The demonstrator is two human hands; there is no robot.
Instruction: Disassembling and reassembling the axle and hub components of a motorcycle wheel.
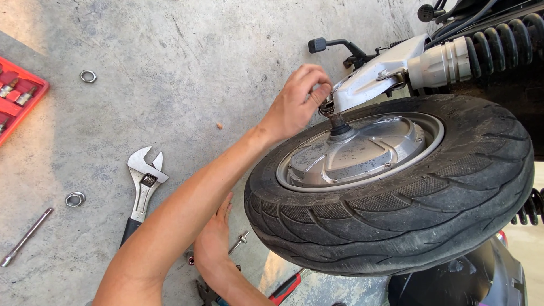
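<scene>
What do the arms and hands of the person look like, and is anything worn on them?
Both forearms are bare, with no sleeve in view. The right hand and the left hand wear no gloves. No ring, watch or wristband shows on either. The fingers are bare too, with no tape or bandage visible.

**Bare concrete floor, daylight from the upper left**

So the whole ground here is rough grey concrete floor, mottled and scuffed, with faint hairline cracks. Taking the red tool tray as the landmark: brightest sunlit patch is just above it, and the floor gets duller and greyer well to its right.
</scene>
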